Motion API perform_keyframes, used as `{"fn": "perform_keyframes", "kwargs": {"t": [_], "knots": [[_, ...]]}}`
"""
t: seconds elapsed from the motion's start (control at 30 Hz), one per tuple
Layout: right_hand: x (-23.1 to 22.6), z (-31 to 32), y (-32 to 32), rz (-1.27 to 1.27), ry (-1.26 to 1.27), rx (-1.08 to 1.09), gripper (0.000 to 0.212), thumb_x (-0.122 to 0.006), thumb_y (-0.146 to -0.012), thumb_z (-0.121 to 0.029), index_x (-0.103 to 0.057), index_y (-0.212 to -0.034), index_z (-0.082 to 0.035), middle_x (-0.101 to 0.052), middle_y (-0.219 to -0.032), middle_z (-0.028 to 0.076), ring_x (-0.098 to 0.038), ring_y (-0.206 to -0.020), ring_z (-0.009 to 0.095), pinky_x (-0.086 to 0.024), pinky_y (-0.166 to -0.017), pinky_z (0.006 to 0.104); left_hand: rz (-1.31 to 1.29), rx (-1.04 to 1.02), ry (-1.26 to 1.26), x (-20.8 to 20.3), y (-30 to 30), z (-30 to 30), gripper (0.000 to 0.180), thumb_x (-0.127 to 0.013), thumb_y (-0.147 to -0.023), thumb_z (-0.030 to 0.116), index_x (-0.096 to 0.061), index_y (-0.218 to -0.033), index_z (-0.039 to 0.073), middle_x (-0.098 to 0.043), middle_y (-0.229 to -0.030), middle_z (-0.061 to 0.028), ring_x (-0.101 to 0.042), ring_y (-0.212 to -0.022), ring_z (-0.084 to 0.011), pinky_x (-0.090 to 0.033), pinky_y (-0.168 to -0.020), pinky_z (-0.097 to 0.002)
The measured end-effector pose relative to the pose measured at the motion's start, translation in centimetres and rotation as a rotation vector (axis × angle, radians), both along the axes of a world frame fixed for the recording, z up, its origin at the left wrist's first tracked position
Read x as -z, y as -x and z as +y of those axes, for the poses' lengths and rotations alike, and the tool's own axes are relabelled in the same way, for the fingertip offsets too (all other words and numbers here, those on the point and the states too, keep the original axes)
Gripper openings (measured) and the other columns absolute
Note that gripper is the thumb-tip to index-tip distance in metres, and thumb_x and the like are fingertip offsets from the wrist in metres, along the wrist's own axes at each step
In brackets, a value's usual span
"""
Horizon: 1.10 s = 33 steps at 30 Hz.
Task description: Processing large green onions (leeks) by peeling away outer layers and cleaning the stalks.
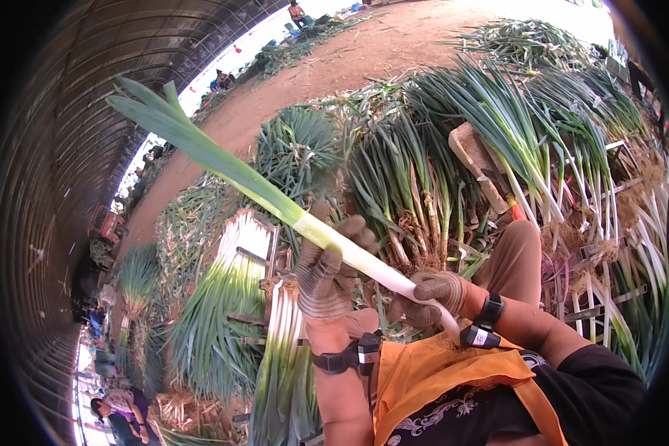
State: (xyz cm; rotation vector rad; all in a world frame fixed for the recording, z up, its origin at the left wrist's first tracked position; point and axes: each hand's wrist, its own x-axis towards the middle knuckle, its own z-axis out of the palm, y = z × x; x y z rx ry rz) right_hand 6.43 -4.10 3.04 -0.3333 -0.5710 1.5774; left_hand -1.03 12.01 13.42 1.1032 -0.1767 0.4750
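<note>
A large green onion (360,258) lies slantwise across the middle, its white end near my orange apron and its green leaves reaching to the upper left. My left hand (328,271), in a dirty knitted work glove, is wrapped round the pale stalk just below the green part. Lower down, the gloved fingers of my right hand (432,296) close round the white part, close to the root end. Dark straps with small devices sit on both wrists.
Trimmed green onions (227,297) lie stacked in a rack at the left, with another bundle (282,349) beside my left forearm. Untrimmed onions with dry roots (412,186) lie in front. More bundles (528,141) fill the right. Loose leaves cover the ground; a person (123,412) is at lower left.
</note>
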Motion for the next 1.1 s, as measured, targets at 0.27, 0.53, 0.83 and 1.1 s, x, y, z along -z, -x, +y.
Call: {"fn": "perform_keyframes", "kwargs": {"t": [0.27,0.53,0.83,1.1], "knots": [[2.3,0.6,0.6,0.078,-0.009,-0.027,0.052,-0.065,-0.078,-0.031,-0.051,-0.109,0.008,-0.049,-0.059,0.003,-0.047,-0.049,0.010,-0.037,-0.042,0.0219,-0.071,0.198,0.332,0.3,-1.7,2.8,0.049,-0.066,-0.076,0.013,-0.045,-0.120,0.010,-0.050,-0.105,-0.0103,-0.052,-0.091,-0.0231,-0.048,-0.081,-0.0390],[0.2,0.1,-1.2,-0.387,0.130,0.293,0.030,-0.066,-0.078,-0.015,-0.058,-0.100,0.004,-0.057,-0.076,0.004,-0.052,-0.064,0.010,-0.044,-0.058,0.0236,0.130,0.023,0.459,0.7,-1.0,0.2,0.050,-0.064,-0.070,0.001,-0.049,-0.116,0.012,-0.052,-0.098,-0.0101,-0.052,-0.085,-0.0264,-0.047,-0.080,-0.0426],[0.5,-0.1,-2.1,-0.611,0.111,0.414,0.028,-0.067,-0.074,-0.010,-0.063,-0.099,0.000,-0.058,-0.077,0.000,-0.051,-0.066,0.007,-0.043,-0.059,0.0216,0.087,-0.158,0.247,-0.9,0.6,-3.8,0.054,-0.048,-0.071,-0.007,-0.042,-0.123,0.004,-0.055,-0.108,-0.0152,-0.055,-0.096,-0.0276,-0.047,-0.083,-0.0343],[-1.7,-1.4,-2.4,-0.820,0.287,0.733,0.042,-0.069,-0.074,-0.006,-0.058,-0.114,-0.006,-0.063,-0.082,-0.003,-0.051,-0.069,0.001,-0.044,-0.059,0.0180,0.885,-0.415,-1.016,-1.4,2.2,-2.4,0.051,-0.053,-0.082,0.008,-0.034,-0.128,-0.003,-0.046,-0.123,-0.0151,-0.048,-0.110,-0.0256,-0.040,-0.094,-0.0335]]}}
